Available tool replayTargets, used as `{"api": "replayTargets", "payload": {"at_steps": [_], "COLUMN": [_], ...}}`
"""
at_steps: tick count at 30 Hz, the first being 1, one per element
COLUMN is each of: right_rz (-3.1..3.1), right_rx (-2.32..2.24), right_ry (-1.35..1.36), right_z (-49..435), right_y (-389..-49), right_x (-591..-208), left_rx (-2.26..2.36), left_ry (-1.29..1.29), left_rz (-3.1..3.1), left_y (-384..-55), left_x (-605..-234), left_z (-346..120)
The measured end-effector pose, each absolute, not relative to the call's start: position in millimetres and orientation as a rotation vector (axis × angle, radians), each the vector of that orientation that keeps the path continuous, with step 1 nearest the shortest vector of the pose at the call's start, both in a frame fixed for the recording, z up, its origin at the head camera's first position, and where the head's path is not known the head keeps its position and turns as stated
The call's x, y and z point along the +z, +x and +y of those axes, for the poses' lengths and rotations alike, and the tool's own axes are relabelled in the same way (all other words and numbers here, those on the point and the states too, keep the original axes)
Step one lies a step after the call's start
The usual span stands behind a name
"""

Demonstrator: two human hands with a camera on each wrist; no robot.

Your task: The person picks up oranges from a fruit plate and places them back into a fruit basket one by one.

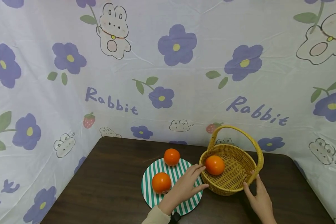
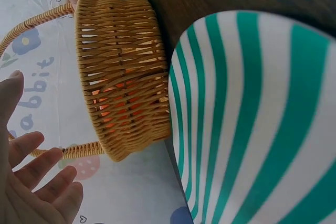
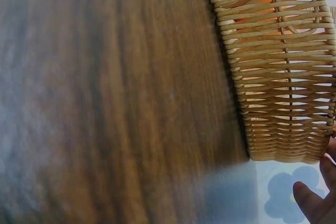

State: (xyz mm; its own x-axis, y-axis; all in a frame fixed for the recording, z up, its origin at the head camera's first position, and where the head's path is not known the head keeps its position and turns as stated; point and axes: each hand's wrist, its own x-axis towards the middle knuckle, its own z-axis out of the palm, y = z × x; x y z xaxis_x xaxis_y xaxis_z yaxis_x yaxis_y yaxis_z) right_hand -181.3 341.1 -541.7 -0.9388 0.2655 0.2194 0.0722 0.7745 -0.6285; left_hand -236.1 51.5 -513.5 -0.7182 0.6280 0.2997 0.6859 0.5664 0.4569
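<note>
A yellow wicker basket (image 1: 229,186) with an arched handle stands on the table, and a glossy round orange fruit (image 1: 214,165) lies inside at its left. My right hand (image 1: 259,199) holds the basket's right rim near the handle's base, a fingertip over the edge. Beside the left rim is my left hand (image 1: 186,183), fingers extended and slightly bent, nothing in its grasp. In the left wrist view that hand (image 2: 42,182) has its fingers spread near the handle. Two more orange fruits, a front one (image 1: 161,183) and a back one (image 1: 172,157), sit on a green-and-white striped round mat (image 1: 149,174).
The dark wooden table (image 1: 106,180) extends left of the mat and right of the basket. Behind it hangs a white cloth (image 1: 145,62) printed with purple flowers and rabbits. A black band (image 1: 175,217) shows at my left wrist, above the mat's front edge.
</note>
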Motion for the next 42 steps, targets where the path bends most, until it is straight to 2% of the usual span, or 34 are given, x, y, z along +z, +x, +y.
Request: {"api": "replayTargets", "payload": {"at_steps": [42], "right_rz": [-2.7], "right_rx": [0.951], "right_ry": [-0.275], "right_z": [343], "right_y": [-183], "right_x": [-543], "left_rx": [-0.758], "left_ry": [-1.121], "left_rz": [-2.434], "left_y": [-218], "left_x": [-517], "left_z": [-11]}}
